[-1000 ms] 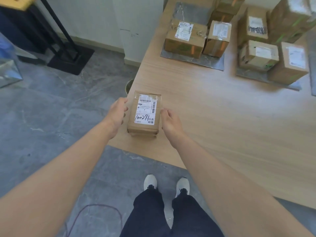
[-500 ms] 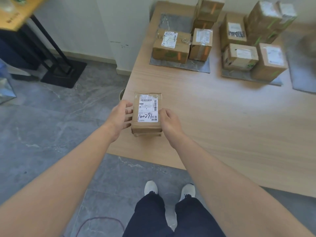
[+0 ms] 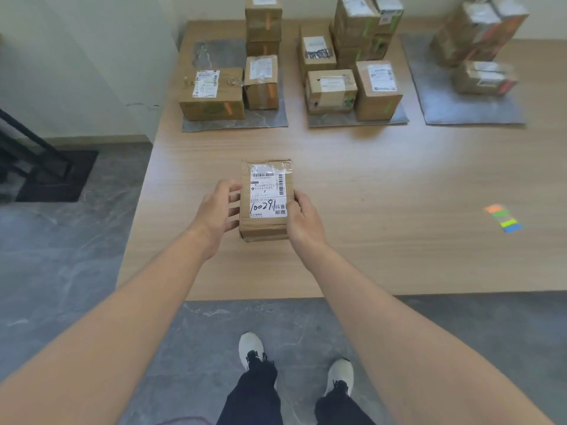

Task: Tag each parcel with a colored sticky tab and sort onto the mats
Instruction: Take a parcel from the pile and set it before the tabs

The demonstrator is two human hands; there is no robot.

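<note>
The parcel [image 3: 265, 197] was over the near left part of the surface [image 3: 383, 185]; whether it rested there or hung just above could not be told. The right hand [image 3: 305, 220] clamped its right side, thumb on the label [image 3: 268, 191], while the left hand [image 3: 216, 214] pressed spread, fairly straight fingers against its left side. Coloured sticky tabs [image 3: 503, 218] lay near the right edge, and three grey mats [image 3: 445, 102] along the far edge carried boxes [image 3: 211, 95]

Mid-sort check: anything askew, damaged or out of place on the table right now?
Nothing serious. The parcel in the right hand has wrinkled tape along its far edge, but the parcel looks intact. The stack on the right mat seems to lean, though that corner is blurred.
</note>
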